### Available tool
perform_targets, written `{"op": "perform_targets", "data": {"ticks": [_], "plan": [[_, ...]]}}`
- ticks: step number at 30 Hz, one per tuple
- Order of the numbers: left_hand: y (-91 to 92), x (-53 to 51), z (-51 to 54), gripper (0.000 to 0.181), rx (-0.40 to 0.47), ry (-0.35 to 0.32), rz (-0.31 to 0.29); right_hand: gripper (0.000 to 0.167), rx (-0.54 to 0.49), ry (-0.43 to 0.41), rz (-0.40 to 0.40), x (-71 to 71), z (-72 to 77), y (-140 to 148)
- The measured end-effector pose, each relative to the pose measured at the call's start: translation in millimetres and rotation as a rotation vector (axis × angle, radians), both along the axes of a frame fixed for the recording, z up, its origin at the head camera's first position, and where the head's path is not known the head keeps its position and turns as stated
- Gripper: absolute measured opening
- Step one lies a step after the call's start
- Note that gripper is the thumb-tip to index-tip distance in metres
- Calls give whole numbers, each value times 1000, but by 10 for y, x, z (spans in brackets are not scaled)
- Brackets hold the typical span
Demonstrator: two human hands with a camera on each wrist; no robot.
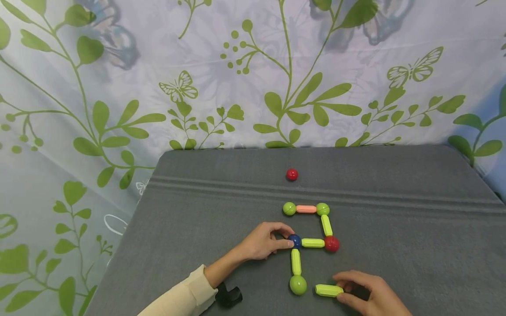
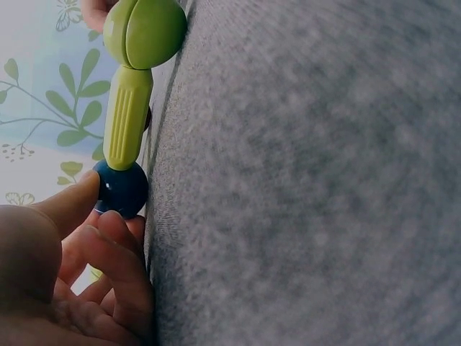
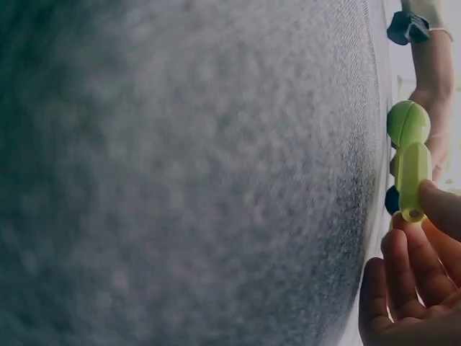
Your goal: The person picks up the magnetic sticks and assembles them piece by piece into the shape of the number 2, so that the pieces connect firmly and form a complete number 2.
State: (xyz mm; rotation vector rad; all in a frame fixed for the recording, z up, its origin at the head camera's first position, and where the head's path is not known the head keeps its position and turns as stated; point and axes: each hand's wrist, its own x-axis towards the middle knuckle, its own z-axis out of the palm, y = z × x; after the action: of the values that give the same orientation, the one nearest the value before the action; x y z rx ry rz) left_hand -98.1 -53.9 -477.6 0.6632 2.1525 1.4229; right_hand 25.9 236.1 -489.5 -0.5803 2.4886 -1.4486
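Note:
My left hand [image 1: 264, 240] pinches a blue ball [image 1: 294, 241] between thumb and fingers at a corner of a ball-and-rod figure. From that ball one yellow-green rod [image 1: 312, 242] runs right to a red ball [image 1: 332, 243], and another rod [image 1: 296, 262] leads down to a green ball [image 1: 298, 285]. Above, a rod [image 1: 326, 225] joins the red ball to a green ball [image 1: 323, 209], which an orange rod [image 1: 306, 209] links to a further green ball [image 1: 289, 208]. My right hand [image 1: 370, 291] holds a loose yellow-green rod [image 1: 329, 290] by one end, just right of the lower green ball.
A separate red ball [image 1: 292, 174] lies toward the back of the grey cloth-covered table [image 1: 395, 188]. A patterned curtain [image 1: 221, 87] hangs behind it. The black strap-like piece [image 1: 228, 296] sits by the left wrist.

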Motion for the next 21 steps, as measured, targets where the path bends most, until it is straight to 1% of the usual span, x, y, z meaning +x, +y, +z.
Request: {"op": "perform_targets", "data": {"ticks": [2,5,7,9,12,14,16,21], "plan": [[-1,-2,6,22,0,0,-1,28,7,41,-20,0,18,-16],[-3,-5,23,22,0,-1,-4,26,27,75,-42,-12,48,-45],[-5,-9,25,22,-2,2,-6,25,41,72,-44,-27,69,-68],[-6,-11,20,22,-4,2,-9,25,63,35,-39,-49,90,-90],[-6,-13,4,22,-8,4,-13,26,77,3,-25,-80,117,-119],[-3,-14,-2,22,-6,4,-16,26,71,0,-16,-97,123,-135],[0,-13,-5,22,-4,6,-17,26,57,15,-8,-110,120,-149],[3,-13,-11,22,-2,15,-19,24,34,10,13,-127,110,-172]]}}
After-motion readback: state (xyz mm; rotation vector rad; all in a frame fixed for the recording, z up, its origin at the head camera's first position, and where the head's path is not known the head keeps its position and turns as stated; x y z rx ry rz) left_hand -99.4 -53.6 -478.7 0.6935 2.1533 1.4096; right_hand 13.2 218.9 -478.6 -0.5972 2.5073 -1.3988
